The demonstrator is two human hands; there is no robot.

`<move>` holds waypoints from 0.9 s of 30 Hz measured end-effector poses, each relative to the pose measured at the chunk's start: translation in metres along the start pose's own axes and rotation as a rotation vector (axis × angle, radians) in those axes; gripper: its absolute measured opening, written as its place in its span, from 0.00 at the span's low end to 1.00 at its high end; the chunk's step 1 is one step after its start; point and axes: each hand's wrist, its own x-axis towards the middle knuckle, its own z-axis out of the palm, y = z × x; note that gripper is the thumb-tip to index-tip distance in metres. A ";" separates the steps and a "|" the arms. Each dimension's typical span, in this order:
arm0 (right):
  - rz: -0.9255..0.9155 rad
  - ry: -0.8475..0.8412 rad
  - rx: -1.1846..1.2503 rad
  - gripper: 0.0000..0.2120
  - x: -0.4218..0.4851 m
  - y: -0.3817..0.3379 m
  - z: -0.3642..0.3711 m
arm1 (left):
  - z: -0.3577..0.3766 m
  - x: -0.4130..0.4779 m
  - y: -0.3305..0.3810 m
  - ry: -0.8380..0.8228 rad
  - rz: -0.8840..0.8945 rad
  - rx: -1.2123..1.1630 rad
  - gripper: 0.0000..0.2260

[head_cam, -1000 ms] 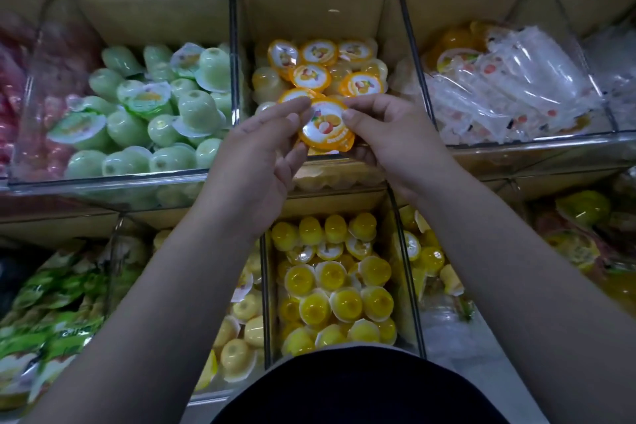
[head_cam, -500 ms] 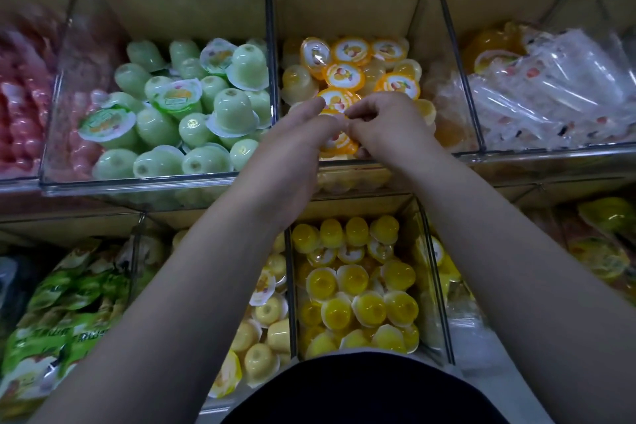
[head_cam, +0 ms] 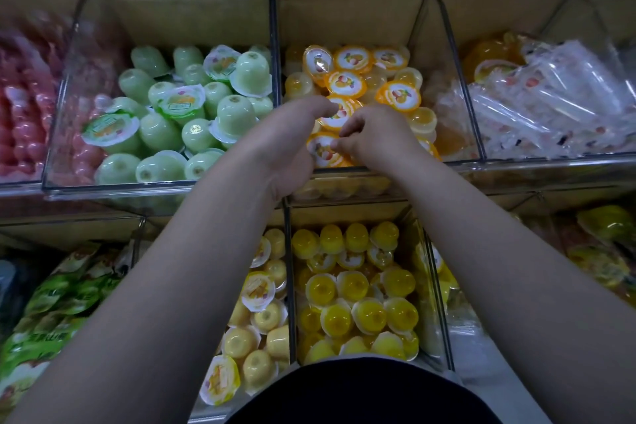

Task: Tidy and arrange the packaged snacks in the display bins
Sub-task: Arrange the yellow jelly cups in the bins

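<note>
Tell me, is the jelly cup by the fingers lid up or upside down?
Lid up: the front jelly cup shows its printed fruit lid facing the camera.

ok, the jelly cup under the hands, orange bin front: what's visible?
Of the jelly cup only the lid shows: film, orange rim, white centre with printed fruit, facing up. It lies at the bin front among similar cups. Fingers of the right hand pinch its right edge; the left hand hides its left.

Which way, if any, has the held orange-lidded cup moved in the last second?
Yes. The orange-lidded cup has dropped from above the pile to lie low just behind the bin's clear front wall, the right hand pinching its edge.
</note>
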 end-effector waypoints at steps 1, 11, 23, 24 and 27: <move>0.010 -0.008 0.011 0.06 0.001 0.001 -0.001 | 0.001 0.001 -0.001 0.020 0.001 0.015 0.05; -0.045 0.214 0.444 0.13 -0.016 0.007 -0.004 | 0.009 0.004 -0.027 0.038 0.240 -0.014 0.20; -0.056 0.295 1.058 0.20 -0.079 0.029 -0.016 | 0.047 -0.026 -0.050 0.003 0.362 -0.167 0.22; -0.046 0.295 1.077 0.19 -0.082 0.032 -0.018 | 0.051 -0.027 -0.053 0.001 0.362 -0.166 0.22; -0.042 0.294 1.128 0.16 -0.094 0.043 -0.023 | 0.061 -0.027 -0.063 0.000 0.345 -0.175 0.22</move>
